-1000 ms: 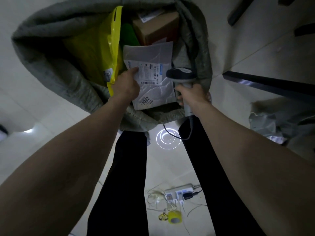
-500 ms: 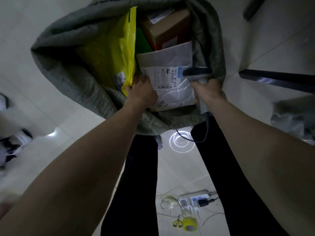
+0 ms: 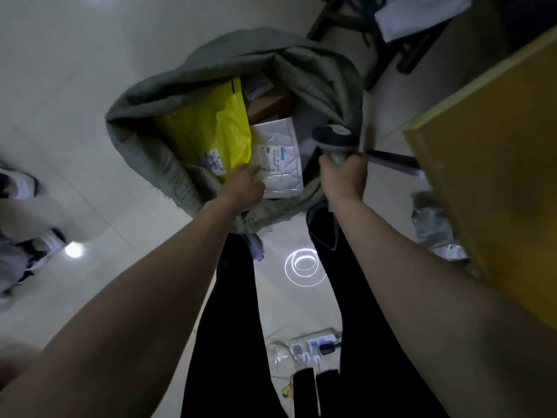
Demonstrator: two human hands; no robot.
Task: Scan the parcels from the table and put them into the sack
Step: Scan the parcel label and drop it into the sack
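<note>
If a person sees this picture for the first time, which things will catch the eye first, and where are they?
The bright yellow plastic mailer stands out most, inside the open grey-green sack at the upper centre. Beside it lies a white padded envelope, which the left hand touches at its lower left corner. To the right, the right hand grips a handheld barcode scanner at the sack's rim.

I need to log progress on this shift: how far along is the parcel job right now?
Done: a yellow bag and a brown box already lie in the sack. In hand: the left hand holds a white mailer at the sack's mouth, while the right hand grips the scanner and the sack's rim. Left: grey parcels beside the table.
</note>
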